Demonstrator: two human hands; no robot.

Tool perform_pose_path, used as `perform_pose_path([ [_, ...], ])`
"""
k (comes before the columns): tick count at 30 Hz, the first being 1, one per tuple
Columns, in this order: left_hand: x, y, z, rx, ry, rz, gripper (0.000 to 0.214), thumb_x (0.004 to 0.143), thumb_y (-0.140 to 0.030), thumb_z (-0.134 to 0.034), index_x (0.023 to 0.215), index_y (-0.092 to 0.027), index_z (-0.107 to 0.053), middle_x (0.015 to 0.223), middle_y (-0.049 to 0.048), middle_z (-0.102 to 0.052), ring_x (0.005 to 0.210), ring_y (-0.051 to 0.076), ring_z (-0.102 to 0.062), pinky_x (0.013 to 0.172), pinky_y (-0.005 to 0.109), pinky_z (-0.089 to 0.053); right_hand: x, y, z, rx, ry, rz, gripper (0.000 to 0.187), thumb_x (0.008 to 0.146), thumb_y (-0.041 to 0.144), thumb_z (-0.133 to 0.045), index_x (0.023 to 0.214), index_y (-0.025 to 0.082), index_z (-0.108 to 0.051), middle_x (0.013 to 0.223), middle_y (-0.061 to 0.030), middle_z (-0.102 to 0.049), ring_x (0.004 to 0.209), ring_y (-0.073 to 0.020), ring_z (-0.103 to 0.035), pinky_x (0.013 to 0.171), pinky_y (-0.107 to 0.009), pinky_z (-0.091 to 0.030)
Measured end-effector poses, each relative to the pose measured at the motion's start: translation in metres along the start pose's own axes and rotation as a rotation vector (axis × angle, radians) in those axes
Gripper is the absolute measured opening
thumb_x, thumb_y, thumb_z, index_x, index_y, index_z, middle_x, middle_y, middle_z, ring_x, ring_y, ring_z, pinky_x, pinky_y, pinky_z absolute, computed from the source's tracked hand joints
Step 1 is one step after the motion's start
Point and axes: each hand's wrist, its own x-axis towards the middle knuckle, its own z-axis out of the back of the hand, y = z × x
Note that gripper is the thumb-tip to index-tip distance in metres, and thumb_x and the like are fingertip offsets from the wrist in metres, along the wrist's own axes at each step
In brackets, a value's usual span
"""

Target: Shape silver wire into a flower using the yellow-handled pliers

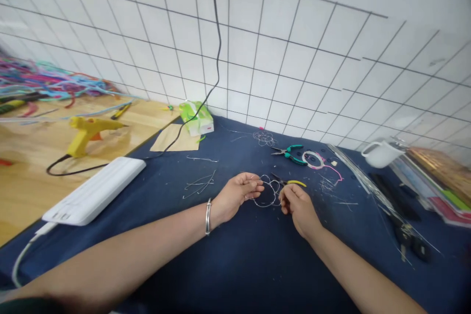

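Observation:
Between my hands is a thin wire ring (265, 205) with looped petals along its edge, like a flower. My left hand (237, 196), with a silver bangle at the wrist, pinches its left side between thumb and fingers. On the right, my right hand (296, 204) has its fingers closed at the edge of the wire flower; the exact grip is partly hidden. Just beyond it lie yellow-handled pliers (296, 183), partly covered by the hand. Farther back are teal-handled pliers (292, 151) and another bundle of looped wire (264, 138).
A white power strip (97, 189) and yellow glue gun (86, 132) are at left, with a black cable across. A green tissue pack (196, 117) stands by the tiled wall. Bent wires (200, 186), a wire coil (312, 159), a white mug (382, 153) and keys (403, 238) lie around.

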Motion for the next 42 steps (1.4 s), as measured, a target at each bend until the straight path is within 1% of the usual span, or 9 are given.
perform_pose_path([
  [5,-0.001,0.004,-0.001,0.077,0.019,0.012,0.025,0.077,-0.025,-0.062,0.097,-0.014,-0.054,0.101,0.0097,-0.061,0.090,0.017,-0.060,0.082,0.033,-0.047,-0.002,0.000,0.002,-0.008,0.044,0.018,0.030,0.083,0.047,-0.044,0.085,0.019,-0.055,0.075,-0.0015,-0.055,0.057,-0.0097,-0.048,0.042,-0.019,-0.036],
  [8,-0.003,0.003,-0.003,0.091,0.032,0.028,0.026,0.076,-0.026,-0.063,0.098,-0.014,-0.054,0.100,0.0098,-0.061,0.092,0.018,-0.060,0.083,0.033,-0.046,-0.003,0.001,0.002,-0.140,0.100,0.024,0.028,0.080,0.046,-0.049,0.088,0.020,-0.056,0.074,-0.0008,-0.057,0.055,-0.0091,-0.049,0.042,-0.019,-0.036],
  [11,-0.004,0.001,-0.004,0.062,0.085,0.045,0.026,0.078,-0.028,-0.061,0.099,-0.014,-0.054,0.103,0.0109,-0.060,0.095,0.020,-0.059,0.085,0.035,-0.044,-0.003,0.000,0.002,-0.304,0.155,0.036,0.025,0.077,0.043,-0.054,0.081,0.019,-0.057,0.066,0.0015,-0.056,0.049,-0.0077,-0.047,0.041,-0.018,-0.035],
  [13,-0.005,-0.002,-0.006,0.010,0.140,0.056,0.027,0.082,-0.032,-0.055,0.102,-0.014,-0.054,0.106,0.0126,-0.059,0.097,0.022,-0.058,0.087,0.038,-0.043,-0.003,-0.001,0.002,-0.306,0.129,0.040,0.024,0.079,0.042,-0.052,0.076,0.019,-0.056,0.061,0.0030,-0.053,0.046,-0.0067,-0.045,0.039,-0.017,-0.034],
  [18,-0.008,-0.010,-0.011,-0.040,0.247,0.081,0.039,0.088,-0.043,-0.038,0.106,-0.011,-0.053,0.108,0.0167,-0.059,0.101,0.025,-0.056,0.092,0.043,-0.037,0.000,-0.001,0.003,-0.159,0.007,0.077,0.025,0.080,0.043,-0.050,0.074,0.019,-0.053,0.060,0.0040,-0.050,0.046,-0.0066,-0.044,0.039,-0.017,-0.034],
  [22,-0.011,-0.013,-0.013,0.048,0.315,0.081,0.036,0.089,-0.038,-0.039,0.107,-0.011,-0.054,0.106,0.0169,-0.060,0.102,0.025,-0.055,0.093,0.042,-0.035,0.001,-0.002,0.005,-0.155,-0.058,0.124,0.024,0.079,0.043,-0.051,0.076,0.019,-0.053,0.060,0.0036,-0.050,0.047,-0.0069,-0.044,0.038,-0.017,-0.034],
  [30,-0.010,-0.007,-0.010,0.159,0.325,0.084,0.026,0.084,-0.029,-0.052,0.104,-0.014,-0.055,0.098,0.0118,-0.062,0.087,0.019,-0.060,0.081,0.035,-0.042,-0.003,-0.001,0.007,-0.261,-0.107,0.223,0.024,0.080,0.041,-0.050,0.079,0.019,-0.056,0.056,0.0042,-0.048,0.045,-0.0074,-0.044,0.041,-0.019,-0.036],
  [34,-0.009,-0.005,-0.009,0.124,0.327,0.079,0.025,0.085,-0.032,-0.050,0.100,-0.012,-0.056,0.089,0.0103,-0.063,0.072,0.015,-0.061,0.071,0.031,-0.045,-0.006,0.001,0.006,-0.321,-0.118,0.256,0.023,0.081,0.041,-0.048,0.081,0.019,-0.057,0.051,0.0056,-0.045,0.043,-0.0075,-0.042,0.042,-0.020,-0.036],
  [42,-0.009,-0.006,-0.007,0.084,0.304,0.065,0.032,0.086,-0.038,-0.045,0.099,-0.011,-0.057,0.087,0.0114,-0.063,0.064,0.013,-0.059,0.064,0.030,-0.046,-0.009,0.006,0.001,-0.424,-0.103,0.325,0.022,0.082,0.039,-0.047,0.083,0.020,-0.057,0.056,0.0046,-0.046,0.047,-0.0083,-0.044,0.047,-0.021,-0.038],
])
